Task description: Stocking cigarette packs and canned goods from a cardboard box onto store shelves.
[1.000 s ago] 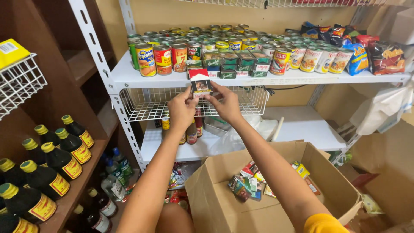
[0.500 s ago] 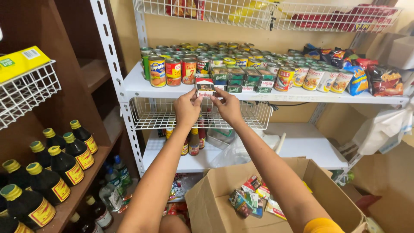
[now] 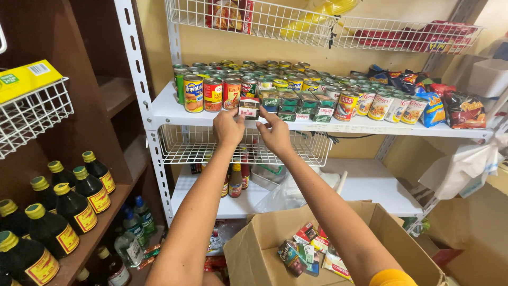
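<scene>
Small packets are seen loose in an open cardboard box below. A small red-and-white pack, pinched by the left hand and right hand, has been raised to the white shelf edge, beside stacked cans.

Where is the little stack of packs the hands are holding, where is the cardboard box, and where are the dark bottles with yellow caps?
stack of small packs [image 3: 248, 107], head view, on the front of the lower pack.
cardboard box [image 3: 254, 244], head view, on its near left wall.
dark bottles [image 3: 91, 189], head view, on one bottle's body.
</scene>
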